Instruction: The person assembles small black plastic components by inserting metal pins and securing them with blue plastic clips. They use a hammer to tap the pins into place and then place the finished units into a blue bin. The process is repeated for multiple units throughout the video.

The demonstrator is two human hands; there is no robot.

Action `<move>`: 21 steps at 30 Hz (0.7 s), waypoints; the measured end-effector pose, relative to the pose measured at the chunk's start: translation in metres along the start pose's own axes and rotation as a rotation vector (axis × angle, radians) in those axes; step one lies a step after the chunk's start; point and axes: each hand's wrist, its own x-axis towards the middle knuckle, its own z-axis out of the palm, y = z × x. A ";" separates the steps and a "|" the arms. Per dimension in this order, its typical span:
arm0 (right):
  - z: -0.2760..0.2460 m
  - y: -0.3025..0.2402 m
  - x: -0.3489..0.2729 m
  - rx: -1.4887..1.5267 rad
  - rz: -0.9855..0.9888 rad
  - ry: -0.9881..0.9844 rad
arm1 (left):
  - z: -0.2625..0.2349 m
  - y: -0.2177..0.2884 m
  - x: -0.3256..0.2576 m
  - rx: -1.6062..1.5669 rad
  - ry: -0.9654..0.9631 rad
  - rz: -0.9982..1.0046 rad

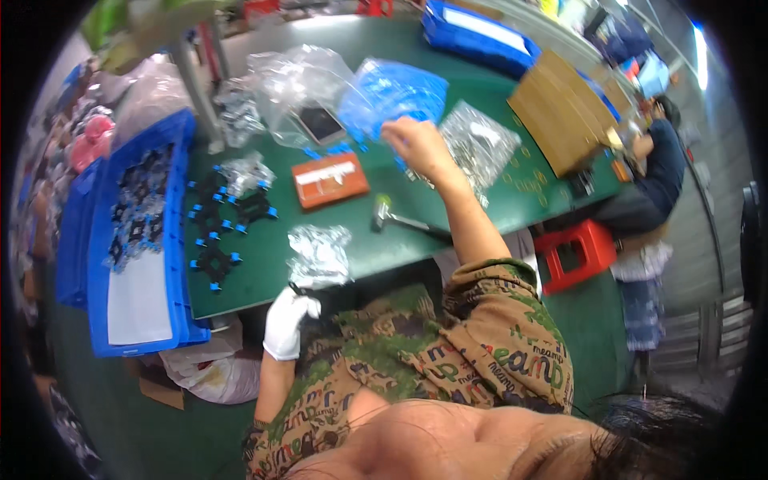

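Okay, so your left hand is in a white glove, down at the near edge of the green table, fingers bent. Looks like there's a small dark piece right at its fingertips, but it's too blurry for me to tell whether you're actually gripping it. A crumpled clear bag sits on the table just past that.

Your right hand is bare and stretched way out across the table, fingers loosely curled beside the near side of the blue plastic bag. Can't tell if you've got anything pinched in there. Some small blue pieces lie just left of it, and a clear bag of small parts is off to its right.

Between your hands you've got a reddish-brown block with a white label on top, plus a mallet lying with its handle toward the right. The phone is behind the block. Over on your left, the black frames with blue tips are spread out next to a blue bin. Way right there's an open cardboard box, and a co-worker sits beyond the table.
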 end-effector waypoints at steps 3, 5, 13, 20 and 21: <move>-0.052 0.001 -0.075 -0.048 0.205 0.203 | 0.031 0.000 0.016 -0.007 -0.020 -0.045; -0.069 0.003 -0.121 -0.121 0.277 0.176 | 0.050 -0.002 0.027 0.050 -0.066 -0.056; -0.064 0.022 -0.201 -0.301 0.385 0.037 | 0.101 -0.023 0.040 0.147 -0.245 -0.165; -0.036 0.059 -0.171 -0.395 0.481 -0.072 | 0.102 -0.029 0.023 0.130 -0.208 -0.165; -0.031 0.061 -0.166 -0.400 0.458 -0.111 | 0.097 -0.033 0.021 0.132 -0.199 -0.185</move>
